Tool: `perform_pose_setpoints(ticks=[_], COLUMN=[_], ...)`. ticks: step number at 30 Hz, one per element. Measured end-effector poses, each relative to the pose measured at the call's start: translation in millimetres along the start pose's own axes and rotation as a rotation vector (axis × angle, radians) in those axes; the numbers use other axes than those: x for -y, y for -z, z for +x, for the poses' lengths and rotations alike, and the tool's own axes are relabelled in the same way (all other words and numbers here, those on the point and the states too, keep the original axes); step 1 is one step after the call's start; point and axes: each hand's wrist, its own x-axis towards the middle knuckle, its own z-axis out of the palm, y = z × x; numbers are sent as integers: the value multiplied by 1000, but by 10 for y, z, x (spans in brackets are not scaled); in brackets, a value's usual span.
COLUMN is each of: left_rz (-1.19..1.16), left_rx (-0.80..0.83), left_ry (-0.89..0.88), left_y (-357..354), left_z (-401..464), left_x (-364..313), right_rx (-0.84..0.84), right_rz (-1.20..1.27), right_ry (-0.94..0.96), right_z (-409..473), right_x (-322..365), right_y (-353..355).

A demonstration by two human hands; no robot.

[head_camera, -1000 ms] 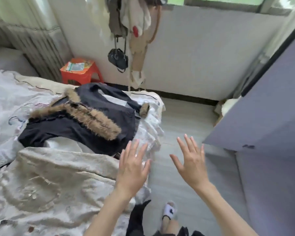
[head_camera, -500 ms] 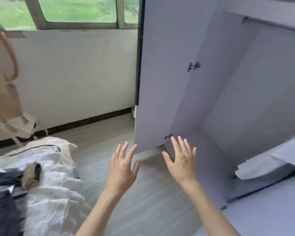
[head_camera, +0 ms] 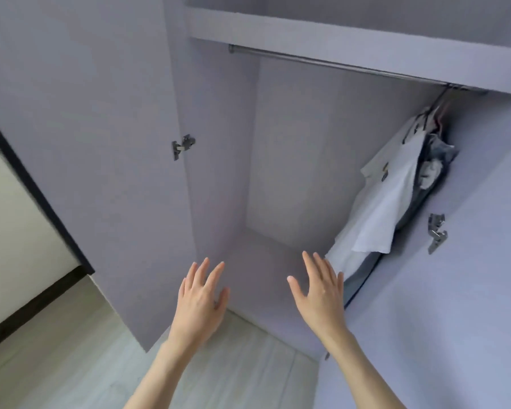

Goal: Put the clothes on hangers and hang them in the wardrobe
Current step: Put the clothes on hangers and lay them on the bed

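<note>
Before the open lilac wardrobe [head_camera: 292, 149], left hand [head_camera: 199, 302] and right hand [head_camera: 319, 296] spread flat, holding nothing; soft white shirt [head_camera: 387, 202] and denim [head_camera: 438, 160] hang far right on the smooth metal rail [head_camera: 322, 63].

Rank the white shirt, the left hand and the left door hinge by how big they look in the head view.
1. white shirt
2. left hand, though it is nearer the camera, so this is unsure
3. left door hinge

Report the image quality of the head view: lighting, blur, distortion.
Head view: soft even light, no glare; wide-angle lens bends the rail and shelf; dark door edge at left smeared; both hands and the hanging white shirt fairly sharp.
</note>
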Motion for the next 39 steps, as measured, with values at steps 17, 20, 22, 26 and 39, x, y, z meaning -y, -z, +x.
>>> perform_pose_setpoints(ticks=[17, 20, 22, 26, 39], left_rz=[-49, -58, -88, -109, -120], left_rx=[164, 96, 97, 108, 129], left_ry=[-552, -611, -601, -585, -528], left_y=[-571, -624, -678, -804, -938], left_z=[2211, 2474, 2593, 2794, 3237], left_x=[-1275, -1600, -1759, -1895, -1995], right_rx=[-395, -463, -494, -431, -384], right_rz=[79, 53, 61, -66, 131], right_ry=[-349, -352, -379, -458, -546], right_z=[1634, 2162, 2485, 3028, 3788], right_x=[-713, -901, -1017, -1206, -1521], right_y=[1049, 1321, 1458, 1655, 1686])
